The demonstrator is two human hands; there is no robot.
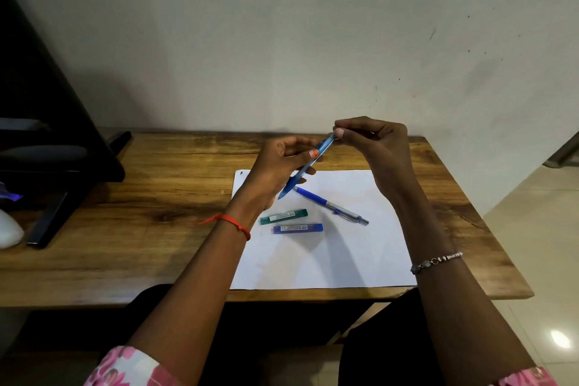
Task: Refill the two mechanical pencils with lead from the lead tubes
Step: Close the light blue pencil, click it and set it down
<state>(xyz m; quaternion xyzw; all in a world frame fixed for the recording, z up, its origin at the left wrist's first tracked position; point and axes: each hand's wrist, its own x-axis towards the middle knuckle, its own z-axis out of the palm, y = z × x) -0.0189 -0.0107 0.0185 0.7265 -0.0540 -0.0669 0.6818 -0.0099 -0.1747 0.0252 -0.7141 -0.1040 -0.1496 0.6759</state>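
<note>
1. The left hand [279, 166] is gripping the light blue pencil [305, 166] around its middle, fingers wrapped about the barrel and thumb lying along it.
2. The right hand [372, 141] is pinching the pencil's upper end between thumb and fingertips; whether a cap is coming off there is too small to tell.
3. The light blue pencil is being held in the air above the far edge of the paper [322, 257], its long axis running from 7 o'clock to 1 o'clock, tip pointing down toward 7 o'clock.
4. The dark blue pencil [330, 205] is lying on the paper just beyond that tip, at about 4 o'clock from the left hand, its long axis running from 10 o'clock to 4 o'clock with the metal end at 4 o'clock.
5. The green tube [283, 216] and the purple tube [297, 228] are lying nearly side by side on the paper at 6 o'clock from the held pencil, both almost level left to right, the green one farther from the person.
6. The paper is sitting on the wooden table [141, 213], whose far edge is meeting the wall [282, 41].
7. A black stand [47, 135] is occupying the table's 9 o'clock side, well apart from the hands.
</note>
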